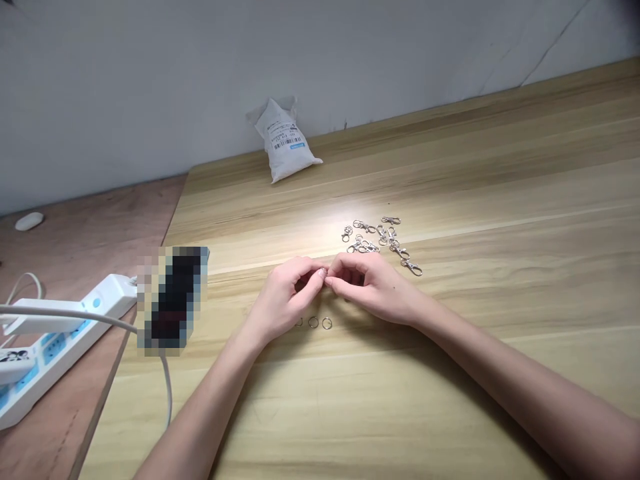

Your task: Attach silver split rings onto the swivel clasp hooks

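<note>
My left hand (pixel 286 299) and my right hand (pixel 371 287) meet above the light wooden tabletop (pixel 450 373), fingertips pressed together. Anything pinched between them is hidden. Two small metal split rings (pixel 320 323) lie just below my hands, and a third ring (pixel 299 322) shows partly beside my left wrist. Beyond my right hand lies a loose heap of silver swivel clasps (pixel 374 239), with one clasp (pixel 411 267) nearly touching my right knuckles.
A white plastic bag (pixel 284 140) with a barcode label leans against the wall at the back. To the left stand a pixelated dark object (pixel 173 300) and a white power strip (pixel 65 347) with cables, on a lower reddish wooden surface (pixel 85 247).
</note>
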### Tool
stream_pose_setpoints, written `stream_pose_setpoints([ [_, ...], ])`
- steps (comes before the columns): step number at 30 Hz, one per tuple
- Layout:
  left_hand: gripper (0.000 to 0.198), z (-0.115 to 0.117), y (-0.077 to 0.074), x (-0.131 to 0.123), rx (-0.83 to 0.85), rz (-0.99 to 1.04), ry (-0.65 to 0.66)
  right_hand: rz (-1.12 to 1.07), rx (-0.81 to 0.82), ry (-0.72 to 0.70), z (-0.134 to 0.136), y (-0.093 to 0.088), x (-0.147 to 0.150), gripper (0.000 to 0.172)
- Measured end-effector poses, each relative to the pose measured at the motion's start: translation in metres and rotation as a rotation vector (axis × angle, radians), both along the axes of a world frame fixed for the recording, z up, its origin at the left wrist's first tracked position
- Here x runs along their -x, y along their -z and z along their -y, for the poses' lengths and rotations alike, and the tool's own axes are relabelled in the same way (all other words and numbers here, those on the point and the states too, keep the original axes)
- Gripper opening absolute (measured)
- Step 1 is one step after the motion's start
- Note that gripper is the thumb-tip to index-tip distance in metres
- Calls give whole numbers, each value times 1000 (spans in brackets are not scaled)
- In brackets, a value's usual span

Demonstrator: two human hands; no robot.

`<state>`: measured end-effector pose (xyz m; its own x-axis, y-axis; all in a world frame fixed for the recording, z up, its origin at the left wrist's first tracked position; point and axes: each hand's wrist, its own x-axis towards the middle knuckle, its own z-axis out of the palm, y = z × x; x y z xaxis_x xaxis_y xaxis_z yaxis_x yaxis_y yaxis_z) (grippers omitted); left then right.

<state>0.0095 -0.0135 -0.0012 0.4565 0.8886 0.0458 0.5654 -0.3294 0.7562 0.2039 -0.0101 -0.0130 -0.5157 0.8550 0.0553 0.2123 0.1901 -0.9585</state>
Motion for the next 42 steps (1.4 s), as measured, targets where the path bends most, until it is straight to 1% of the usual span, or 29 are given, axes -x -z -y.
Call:
stream_pose_setpoints([
  [10, 23, -1, 2, 1, -31, -39, 18, 9, -18, -5, 1, 0, 0, 16],
  [16, 24, 0, 0, 1, -9, -40, 13, 14, -20, -4, 1, 1, 1, 16],
  [22, 25, -2, -2, 2, 56, 37, 19, 12, -21, -12, 1, 2, 1, 16],
  [28, 23, -2, -5, 2, 137, 121, -18, 13, -9, -13, 1, 2, 1, 18],
  [33, 21, -2, -8, 2, 155, 122, -21, 10, -14, -3, 3, 2, 2, 17],
  [42, 21, -2, -8, 4, 135, 114, -2, 1, -16, 1, 2, 2, 2, 16],
])
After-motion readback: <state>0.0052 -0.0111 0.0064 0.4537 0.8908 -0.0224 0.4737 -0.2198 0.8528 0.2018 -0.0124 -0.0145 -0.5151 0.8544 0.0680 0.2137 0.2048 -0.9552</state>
